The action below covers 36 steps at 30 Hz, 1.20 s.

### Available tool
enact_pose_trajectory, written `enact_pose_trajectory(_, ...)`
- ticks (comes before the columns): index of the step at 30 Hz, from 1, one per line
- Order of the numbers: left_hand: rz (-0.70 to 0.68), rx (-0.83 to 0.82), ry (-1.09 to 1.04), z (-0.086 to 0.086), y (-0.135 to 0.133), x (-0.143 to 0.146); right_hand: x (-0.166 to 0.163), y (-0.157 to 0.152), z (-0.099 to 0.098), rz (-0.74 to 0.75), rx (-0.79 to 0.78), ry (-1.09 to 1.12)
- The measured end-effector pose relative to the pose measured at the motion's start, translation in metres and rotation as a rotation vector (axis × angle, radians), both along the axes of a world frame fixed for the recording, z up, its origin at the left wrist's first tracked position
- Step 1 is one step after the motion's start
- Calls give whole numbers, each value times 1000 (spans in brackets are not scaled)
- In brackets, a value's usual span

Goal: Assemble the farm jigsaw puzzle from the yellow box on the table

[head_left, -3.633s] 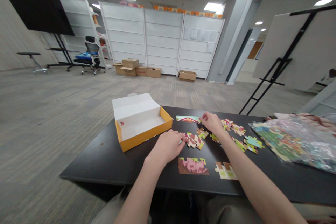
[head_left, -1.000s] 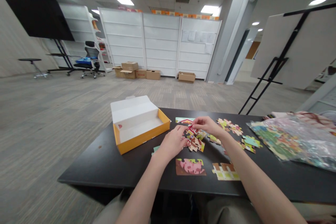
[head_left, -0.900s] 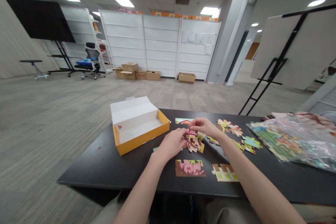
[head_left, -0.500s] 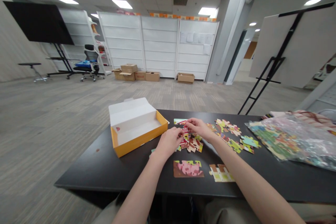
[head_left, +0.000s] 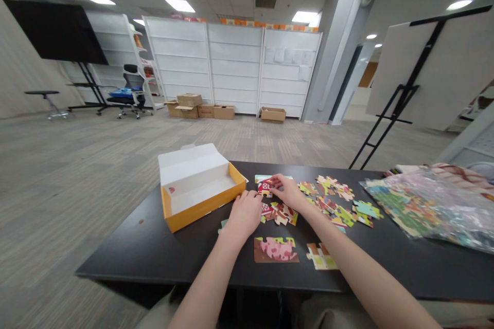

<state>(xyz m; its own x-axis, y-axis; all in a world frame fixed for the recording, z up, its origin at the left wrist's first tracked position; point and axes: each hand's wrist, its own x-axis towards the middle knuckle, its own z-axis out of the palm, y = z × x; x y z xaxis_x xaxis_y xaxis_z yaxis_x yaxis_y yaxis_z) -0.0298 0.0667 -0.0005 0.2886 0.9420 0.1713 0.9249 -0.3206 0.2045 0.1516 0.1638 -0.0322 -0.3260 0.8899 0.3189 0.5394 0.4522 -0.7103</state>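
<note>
Barn piece [head_left: 264, 188] pinched by right hand [head_left: 287, 192]; left hand [head_left: 246, 211] near, grip unclear; pig section [head_left: 276, 250] apparently joined, many loose pieces [head_left: 343, 215] not yet fitted.

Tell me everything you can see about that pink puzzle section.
The pink puzzle section lies flat on the black table, near the person's side, and looks like printed cardboard. It shows a pink shape with darker blotches against brown, with green along the top. Its left and bottom edges look straight; the top is notched. Only the table touches it.
</note>
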Motion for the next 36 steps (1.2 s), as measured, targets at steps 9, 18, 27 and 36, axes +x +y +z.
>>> enact_pose_trajectory(9, 23, 19, 42, 1, -11, 4, 3, -10, 12, 133, 191, -315)
enact_pose_trajectory(18, 39, 38, 21, -1, -14, 3, 1, -8, 15, 145, 126, -272)
enact_pose_trajectory(27, 50, 42, 31, 0, -16, 4, -5, -8, 9, 198, 222, -296)
enact_pose_trajectory(36, 41, 36, 29, -1, -17, 4, -5, -7, 5, 187, 261, -299)
